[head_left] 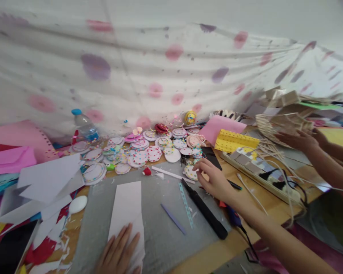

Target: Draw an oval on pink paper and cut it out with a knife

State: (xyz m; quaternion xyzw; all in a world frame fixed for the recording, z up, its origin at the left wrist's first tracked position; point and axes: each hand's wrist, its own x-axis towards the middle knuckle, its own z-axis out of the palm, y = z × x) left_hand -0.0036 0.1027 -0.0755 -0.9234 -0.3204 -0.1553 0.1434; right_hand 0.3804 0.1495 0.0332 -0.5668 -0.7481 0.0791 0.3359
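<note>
My left hand [121, 249] lies flat, fingers spread, on a white paper strip [128, 201] on the grey cutting mat [97, 224]. Above the mat's far right part is my right hand [213, 177], its fingers loosely bent and apart, with nothing visible in them. Closest to its fingertips is a round dotted paper disc [191, 173]; whether they touch it I cannot tell. Below that hand lie a black knife-like tool [204, 209] and a light blue ruler [185, 205]. A purple stick [173, 219] rests between the ruler and the paper strip.
Many decorated discs [138, 158] cover the back, beside a water bottle [85, 125]. Paper sheets [48, 177] and scraps crowd the left. A power strip [260, 175] with cables lies right. Beyond it, a co-worker's hands [298, 140] are near ribbed cardboard [270, 129].
</note>
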